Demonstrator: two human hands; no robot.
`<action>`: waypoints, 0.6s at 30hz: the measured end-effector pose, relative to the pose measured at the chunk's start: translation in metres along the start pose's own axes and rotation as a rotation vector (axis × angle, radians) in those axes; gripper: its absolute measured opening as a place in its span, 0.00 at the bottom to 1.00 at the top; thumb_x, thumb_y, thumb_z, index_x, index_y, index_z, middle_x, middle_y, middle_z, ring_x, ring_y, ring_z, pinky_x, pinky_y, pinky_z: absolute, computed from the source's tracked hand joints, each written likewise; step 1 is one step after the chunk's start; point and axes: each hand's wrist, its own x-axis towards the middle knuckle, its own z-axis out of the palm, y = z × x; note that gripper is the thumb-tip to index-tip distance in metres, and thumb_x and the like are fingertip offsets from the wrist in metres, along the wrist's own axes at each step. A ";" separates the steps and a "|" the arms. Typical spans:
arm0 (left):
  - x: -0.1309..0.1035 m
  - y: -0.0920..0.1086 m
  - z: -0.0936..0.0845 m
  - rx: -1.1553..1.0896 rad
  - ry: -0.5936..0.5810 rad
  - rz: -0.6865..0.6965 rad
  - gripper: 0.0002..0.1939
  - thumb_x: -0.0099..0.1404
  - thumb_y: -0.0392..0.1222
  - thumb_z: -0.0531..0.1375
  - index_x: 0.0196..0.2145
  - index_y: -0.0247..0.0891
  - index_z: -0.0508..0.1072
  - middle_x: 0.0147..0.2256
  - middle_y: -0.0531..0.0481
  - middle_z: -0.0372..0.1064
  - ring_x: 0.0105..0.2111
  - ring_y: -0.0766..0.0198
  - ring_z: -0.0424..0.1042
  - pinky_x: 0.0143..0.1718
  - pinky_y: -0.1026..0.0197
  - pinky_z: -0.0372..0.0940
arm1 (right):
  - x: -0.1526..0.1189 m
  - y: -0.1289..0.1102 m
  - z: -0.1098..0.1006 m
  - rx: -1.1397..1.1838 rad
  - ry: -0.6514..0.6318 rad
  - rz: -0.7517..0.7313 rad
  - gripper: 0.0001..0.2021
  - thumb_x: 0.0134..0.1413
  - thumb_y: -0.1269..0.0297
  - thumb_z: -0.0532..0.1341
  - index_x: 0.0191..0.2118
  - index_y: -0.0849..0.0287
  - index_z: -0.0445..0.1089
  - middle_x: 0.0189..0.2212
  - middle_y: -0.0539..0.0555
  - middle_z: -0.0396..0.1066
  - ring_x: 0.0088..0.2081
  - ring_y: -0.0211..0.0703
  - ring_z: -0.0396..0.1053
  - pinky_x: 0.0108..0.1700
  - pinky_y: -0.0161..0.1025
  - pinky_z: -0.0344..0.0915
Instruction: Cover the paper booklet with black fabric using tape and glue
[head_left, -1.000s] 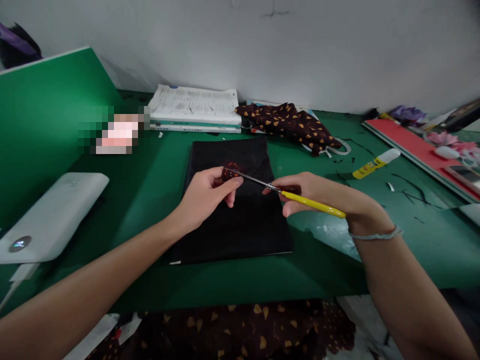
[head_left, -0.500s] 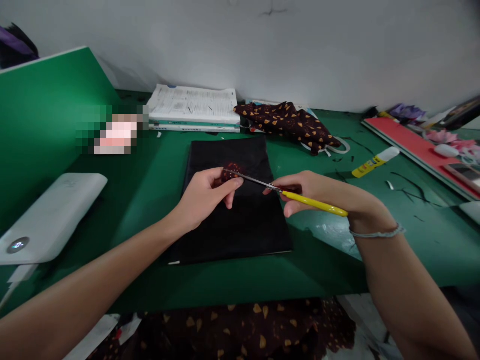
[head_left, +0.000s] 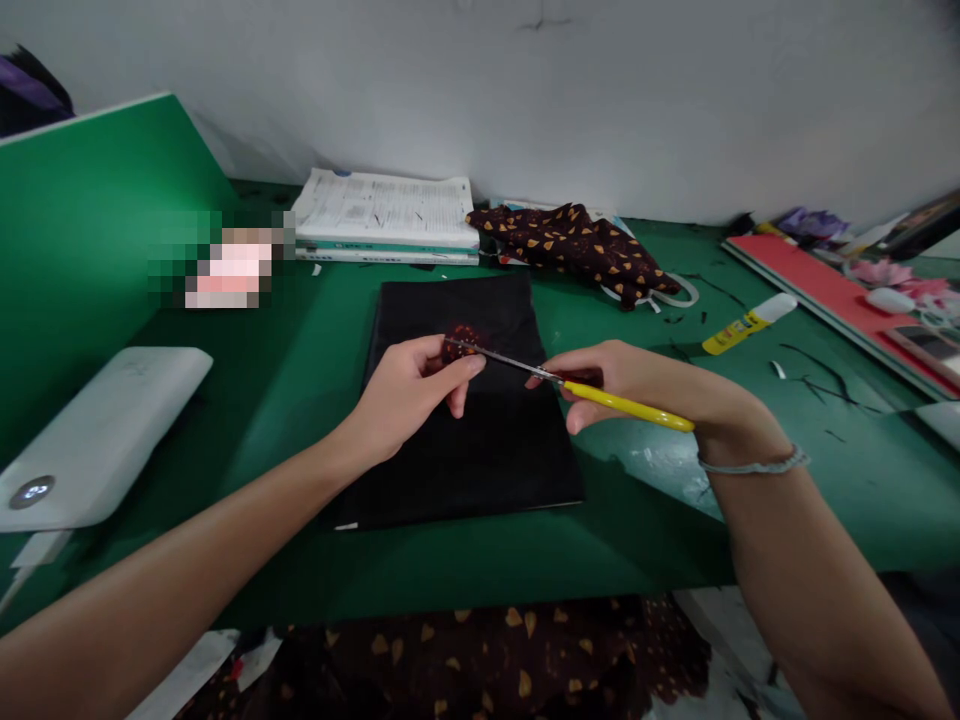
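My left hand (head_left: 409,395) pinches a small dark red patterned fabric piece (head_left: 463,340) between thumb and fingers, above a black folder (head_left: 465,460). The scissors (head_left: 630,405), with yellow handles and thin metal blades, are in my right hand (head_left: 611,375). Their blades point left and lie across the fabric piece near my left thumb. Whether the blades cut into it cannot be made out.
Behind the folder are stacked papers and books (head_left: 386,215) and brown patterned cloth (head_left: 577,245). A glue stick (head_left: 750,325) and red folder (head_left: 840,305) lie right; a white power bank (head_left: 112,430) is left. More patterned cloth (head_left: 480,660) shows below the table edge.
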 end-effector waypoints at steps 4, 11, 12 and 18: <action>0.000 0.001 0.000 -0.025 -0.002 0.003 0.14 0.63 0.44 0.60 0.22 0.37 0.66 0.17 0.56 0.64 0.20 0.70 0.65 0.27 0.66 0.60 | -0.001 0.000 -0.001 0.006 -0.010 0.001 0.27 0.45 0.38 0.63 0.44 0.55 0.72 0.25 0.47 0.58 0.26 0.35 0.50 0.27 0.35 0.47; -0.001 0.003 0.001 -0.129 -0.019 -0.016 0.08 0.62 0.42 0.62 0.28 0.35 0.72 0.22 0.54 0.71 0.19 0.71 0.67 0.24 0.66 0.63 | 0.000 0.001 -0.002 0.054 -0.004 -0.024 0.28 0.46 0.39 0.63 0.47 0.55 0.71 0.26 0.47 0.58 0.27 0.35 0.50 0.28 0.34 0.47; -0.001 0.003 0.001 -0.135 -0.023 -0.019 0.08 0.62 0.42 0.62 0.28 0.35 0.72 0.22 0.54 0.71 0.19 0.71 0.68 0.24 0.66 0.63 | 0.000 0.002 -0.001 0.065 -0.006 -0.024 0.29 0.46 0.39 0.63 0.48 0.55 0.71 0.26 0.47 0.59 0.27 0.35 0.51 0.28 0.35 0.48; -0.001 0.003 0.002 -0.171 0.000 -0.003 0.07 0.62 0.40 0.61 0.28 0.35 0.70 0.20 0.55 0.69 0.19 0.71 0.67 0.24 0.67 0.63 | 0.000 0.001 -0.001 0.052 0.007 -0.033 0.29 0.47 0.39 0.63 0.48 0.57 0.71 0.27 0.48 0.62 0.27 0.36 0.52 0.29 0.35 0.49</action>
